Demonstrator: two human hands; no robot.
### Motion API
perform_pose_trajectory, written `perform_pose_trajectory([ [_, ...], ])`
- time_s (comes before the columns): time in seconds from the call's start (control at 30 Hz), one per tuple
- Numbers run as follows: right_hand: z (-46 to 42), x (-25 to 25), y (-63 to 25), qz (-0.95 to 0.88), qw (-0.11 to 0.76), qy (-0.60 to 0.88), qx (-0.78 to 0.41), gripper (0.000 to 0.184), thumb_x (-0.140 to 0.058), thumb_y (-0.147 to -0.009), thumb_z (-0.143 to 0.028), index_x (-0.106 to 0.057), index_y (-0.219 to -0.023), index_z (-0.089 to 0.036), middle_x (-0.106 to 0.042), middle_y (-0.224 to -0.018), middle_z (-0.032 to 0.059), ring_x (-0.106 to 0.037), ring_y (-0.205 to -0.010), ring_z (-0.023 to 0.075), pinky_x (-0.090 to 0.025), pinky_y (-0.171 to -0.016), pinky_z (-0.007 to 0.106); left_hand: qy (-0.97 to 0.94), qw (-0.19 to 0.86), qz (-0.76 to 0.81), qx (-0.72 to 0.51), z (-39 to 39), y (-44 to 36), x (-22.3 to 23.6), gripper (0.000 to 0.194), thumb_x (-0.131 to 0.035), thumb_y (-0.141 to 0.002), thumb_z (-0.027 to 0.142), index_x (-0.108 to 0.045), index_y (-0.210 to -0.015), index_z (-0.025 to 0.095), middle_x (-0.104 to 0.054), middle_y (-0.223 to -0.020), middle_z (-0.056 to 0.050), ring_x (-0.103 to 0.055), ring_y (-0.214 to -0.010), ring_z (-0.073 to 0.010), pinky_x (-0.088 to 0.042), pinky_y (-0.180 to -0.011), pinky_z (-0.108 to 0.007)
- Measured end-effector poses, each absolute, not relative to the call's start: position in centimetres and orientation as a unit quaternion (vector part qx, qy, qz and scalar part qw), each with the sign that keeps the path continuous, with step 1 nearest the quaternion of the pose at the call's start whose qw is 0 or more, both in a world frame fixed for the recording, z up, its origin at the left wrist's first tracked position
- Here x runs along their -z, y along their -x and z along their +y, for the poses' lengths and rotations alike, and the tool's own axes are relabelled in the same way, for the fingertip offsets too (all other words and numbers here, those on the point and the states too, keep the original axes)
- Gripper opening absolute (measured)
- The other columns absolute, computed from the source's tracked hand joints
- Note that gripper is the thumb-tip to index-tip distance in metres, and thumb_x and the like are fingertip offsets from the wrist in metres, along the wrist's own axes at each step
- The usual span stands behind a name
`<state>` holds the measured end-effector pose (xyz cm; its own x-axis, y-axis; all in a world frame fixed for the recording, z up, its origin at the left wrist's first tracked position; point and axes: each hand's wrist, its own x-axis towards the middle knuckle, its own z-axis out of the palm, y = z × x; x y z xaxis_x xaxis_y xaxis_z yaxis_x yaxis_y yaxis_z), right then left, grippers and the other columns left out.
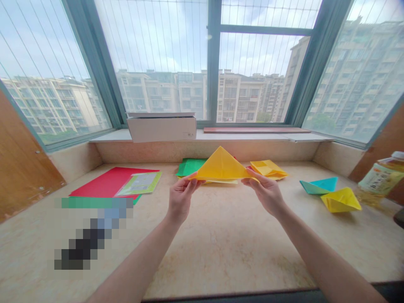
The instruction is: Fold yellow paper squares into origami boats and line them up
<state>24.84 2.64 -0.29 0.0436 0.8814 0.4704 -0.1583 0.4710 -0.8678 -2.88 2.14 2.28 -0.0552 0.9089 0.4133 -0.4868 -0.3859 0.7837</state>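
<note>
A folded yellow paper [221,165] is held up above the counter, its peak pointing to the window and a vertical crease down its middle. At its left corner my left hand [183,194] pinches it between thumb and fingers. My right hand [264,191] grips the opposite corner in the same way. Behind the held paper lie green paper sheets [188,167], partly hidden by it. Just beyond my right hand are folded yellow papers [268,167].
On the right sit a blue paper boat [320,185], a yellow paper boat [341,200] and a bottle [383,176]. Red sheets [104,182] lie left under a clear-fronted packet [139,184]. A white box [161,128] stands on the sill. A blurred patch covers something at left.
</note>
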Motion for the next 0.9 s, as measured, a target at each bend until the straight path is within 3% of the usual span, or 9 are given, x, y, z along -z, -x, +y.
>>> perform_pose_trajectory([
  [0.17, 2.9, 0.5, -25.1, -0.550, 0.673, 0.339, -0.361, 0.027, -0.073, -0.082, -0.044, -0.078, -0.099, -0.023, -0.077, -0.087, 0.0066, -0.071, -0.077, 0.0215, -0.056, -0.080, 0.042, -0.454, 0.510, 0.236, -0.691, 1.7, 2.5, -2.6, 0.025, -0.083, -0.072, 0.036, -0.078, -0.081, 0.014, -0.078, -0.089, -0.007, -0.074, -0.078, -0.0170, -0.059, -0.086, -0.032],
  [0.3, 2.7, 0.3, -24.9, -0.544, 0.679, 0.354, -0.344, 0.022, -0.074, -0.082, -0.043, -0.079, -0.087, -0.023, -0.076, -0.078, 0.0057, -0.068, -0.070, 0.0204, -0.055, -0.071, 0.038, -0.439, 0.518, 0.246, -0.691, 1.6, 2.4, -2.8, 0.027, -0.084, -0.070, 0.037, -0.075, -0.076, 0.012, -0.076, -0.083, -0.006, -0.073, -0.075, -0.0163, -0.060, -0.081, -0.030],
  [0.6, 2.3, -0.6, -24.4, -0.522, 0.691, 0.330, -0.376, 0.014, -0.079, -0.078, -0.037, -0.076, -0.085, -0.026, -0.073, -0.072, 0.0012, -0.064, -0.063, 0.0158, -0.050, -0.064, 0.031, -0.434, 0.520, 0.239, -0.696, 1.8, 2.3, -2.8, 0.037, -0.083, -0.072, 0.032, -0.059, -0.097, 0.019, -0.074, -0.084, -0.001, -0.072, -0.072, -0.0148, -0.060, -0.071, -0.029],
  [0.73, 1.9, -1.2, -23.9, -0.499, 0.694, 0.304, -0.420, 0.020, -0.078, -0.078, -0.041, -0.074, -0.092, -0.028, -0.074, -0.077, 0.0006, -0.066, -0.063, 0.0157, -0.049, -0.061, 0.030, -0.435, 0.528, 0.244, -0.688, 2.0, 2.4, -2.9, 0.042, -0.082, -0.073, 0.032, -0.062, -0.106, 0.018, -0.071, -0.082, -0.001, -0.068, -0.075, -0.0124, -0.056, -0.070, -0.024],
  [0.9, 1.5, -1.7, -23.7, -0.469, 0.670, 0.286, -0.498, 0.022, -0.080, -0.077, -0.038, -0.075, -0.095, -0.027, -0.074, -0.086, 0.0012, -0.062, -0.062, 0.0122, -0.049, -0.059, 0.027, -0.431, 0.546, 0.217, -0.685, 2.2, 2.3, -2.8, 0.029, -0.082, -0.073, 0.034, -0.070, -0.093, 0.015, -0.069, -0.091, -0.003, -0.062, -0.079, -0.0099, -0.050, -0.070, -0.019],
])
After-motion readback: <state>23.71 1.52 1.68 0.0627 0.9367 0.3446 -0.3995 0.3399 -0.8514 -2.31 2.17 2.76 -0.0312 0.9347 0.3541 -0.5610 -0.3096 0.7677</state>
